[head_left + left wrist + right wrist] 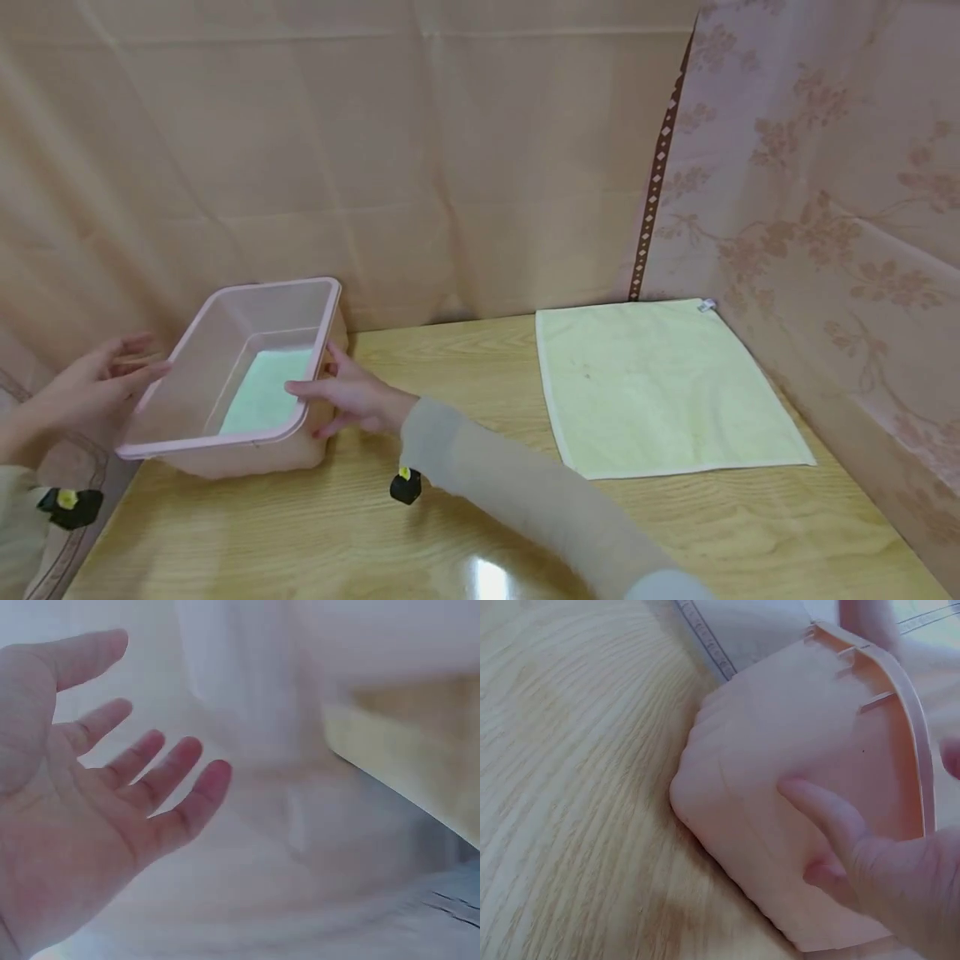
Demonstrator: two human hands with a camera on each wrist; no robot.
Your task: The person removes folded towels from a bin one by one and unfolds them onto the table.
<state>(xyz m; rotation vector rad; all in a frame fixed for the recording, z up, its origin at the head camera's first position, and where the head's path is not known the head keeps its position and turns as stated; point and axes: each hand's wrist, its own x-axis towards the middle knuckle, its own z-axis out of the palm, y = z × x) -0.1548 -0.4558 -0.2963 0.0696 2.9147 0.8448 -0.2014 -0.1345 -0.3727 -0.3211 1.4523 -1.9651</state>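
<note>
A pink plastic basin (217, 454) stands at the left of the table, its left end at the table's edge. A flat mint-green piece (262, 392), like a folded cloth, lies on its floor. My right hand (352, 392) is at the basin's right side. Its fingertips touch the outer wall (742, 772) and the thumb reaches over the rim, with the fingers spread and fairly straight. Beside the left rim is my left hand (97, 383). In the left wrist view its palm shows with nothing in it and the fingers loosely bent.
A pale yellow-green towel (667, 392) is spread flat at the right of the wooden table (480, 350). Beige cloth (480, 167) hangs behind the table, with flowered cloth (847, 250) along the right. Small black devices (405, 485) hang at both wrists.
</note>
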